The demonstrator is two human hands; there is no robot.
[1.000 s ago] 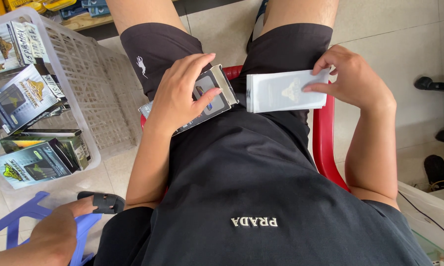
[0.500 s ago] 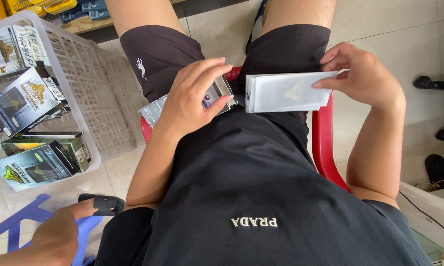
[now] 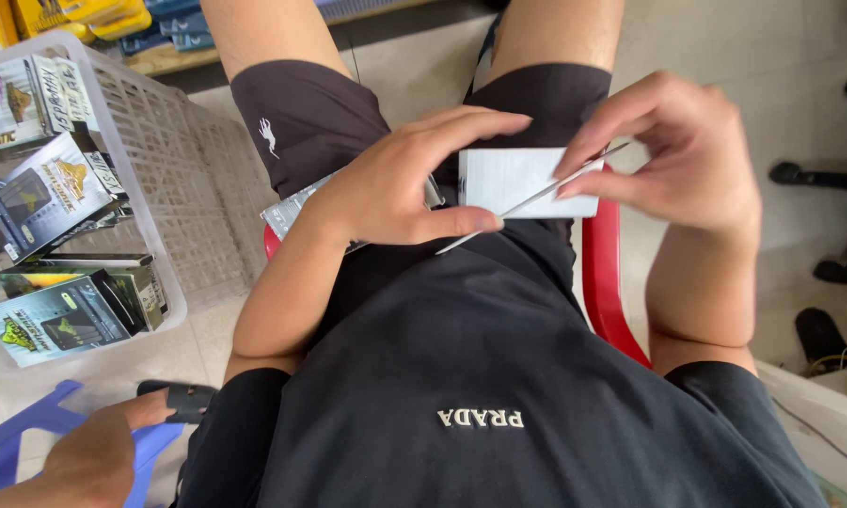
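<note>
I sit on a red chair (image 3: 607,282) in black shorts. My left hand (image 3: 395,183) reaches across my lap, with its forefinger above and its thumb below the left end of a flat white box (image 3: 513,179). Under its wrist a grey foil package (image 3: 292,209) lies on my thigh. My right hand (image 3: 691,150) pinches the upper end of a thin flat sheet (image 3: 536,198). The sheet is seen edge-on and slants down across the box to my left thumb. My right fingers hide the box's right end.
At the left stands a white plastic basket (image 3: 165,188) holding several printed boxes (image 3: 52,193). At the bottom left, another person's hand (image 3: 94,456) holds a dark object (image 3: 181,400) over a blue stool (image 3: 14,437). Dark sandals (image 3: 823,334) lie on the tiled floor to the right.
My left hand has slid right off the grey package to the white box. My right hand has turned and now holds a thin sheet edge-on in front of the box.
</note>
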